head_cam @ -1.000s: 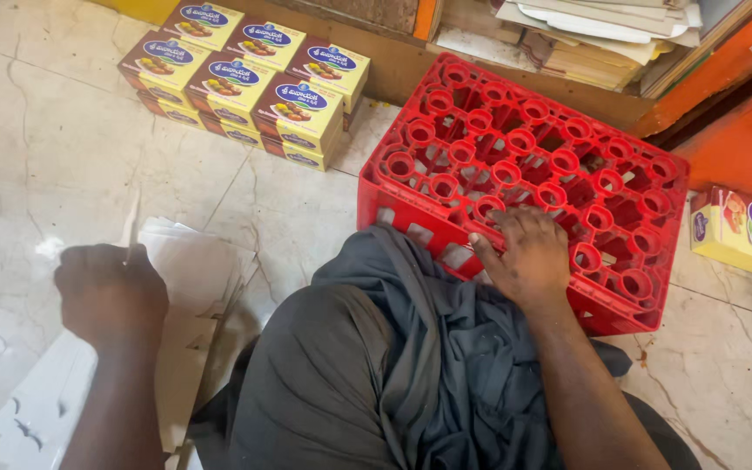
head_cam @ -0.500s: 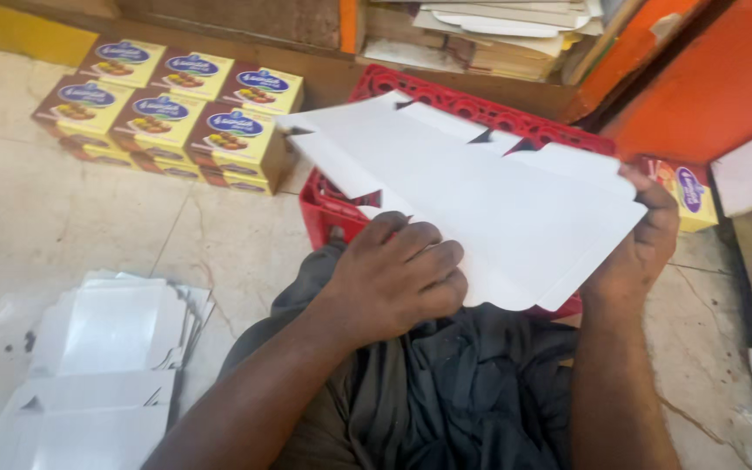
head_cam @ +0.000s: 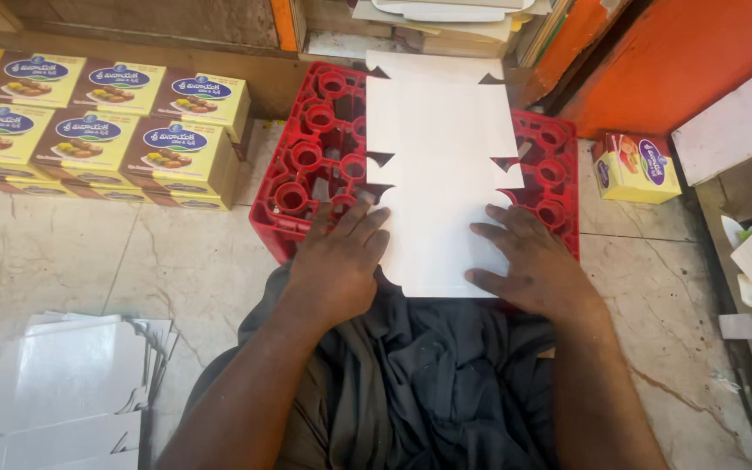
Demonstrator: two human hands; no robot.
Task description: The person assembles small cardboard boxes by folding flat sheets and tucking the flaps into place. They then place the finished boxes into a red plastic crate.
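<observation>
A flat white cardboard box blank (head_cam: 441,165) with notched edges lies on top of a red plastic crate (head_cam: 306,157) in front of me. My left hand (head_cam: 337,261) rests palm down on the blank's near left edge, fingers spread. My right hand (head_cam: 528,261) presses flat on its near right corner. Neither hand grips anything. My dark grey garment (head_cam: 411,374) covers my lap below the crate.
A pile of flat white blanks (head_cam: 63,383) lies on the tiled floor at lower left. Several folded yellow printed boxes (head_cam: 97,130) are stacked at upper left, and one (head_cam: 635,167) sits right of the crate. Orange wall and paper stacks stand behind.
The blank was held up in both hands, tilted in the air; now it lies flat lengthwise on the crate with both palms pressing on its near end.
</observation>
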